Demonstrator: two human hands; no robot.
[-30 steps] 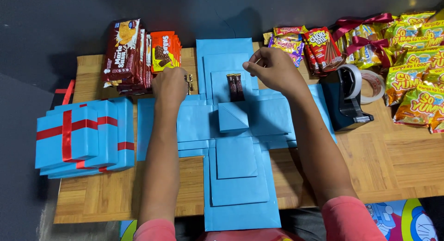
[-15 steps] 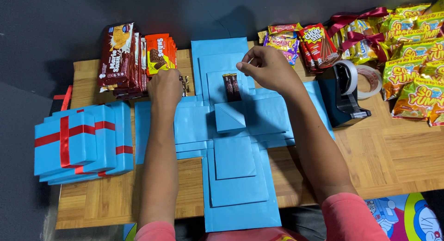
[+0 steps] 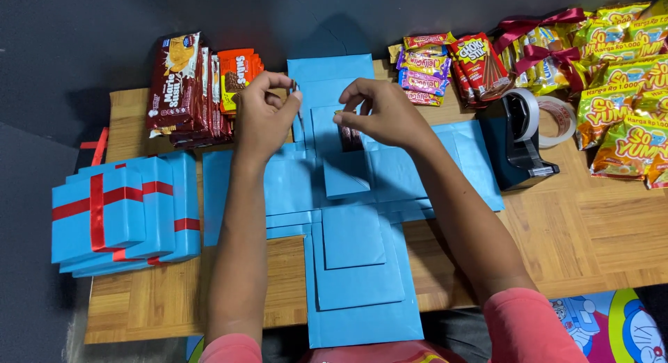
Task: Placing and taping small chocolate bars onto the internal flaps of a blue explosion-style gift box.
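Note:
A blue paper box, unfolded flat into a cross of layered flaps [image 3: 351, 238], lies in the middle of the wooden table [image 3: 605, 231]. On its far flap rests a small dark brown wrapped chocolate bar [image 3: 348, 137]. My right hand [image 3: 383, 112] pinches the top end of that bar with thumb and fingers. My left hand [image 3: 264, 116] hovers just left of it, pinching a small dark piece between thumb and forefinger; what it is cannot be made out.
Stacked blue boxes with red ribbon [image 3: 118, 213] sit at the left. Biscuit packs [image 3: 181, 84] and orange wafer packs [image 3: 236, 74] lie at the back left. A black tape dispenser [image 3: 522, 140], candy packets [image 3: 452, 64] and yellow snack bags [image 3: 619, 105] fill the right.
Both hands have drawn closer together over the far flap. My left hand lifted off the flap and now pinches a small piece; my right hand shifted left onto the chocolate bar.

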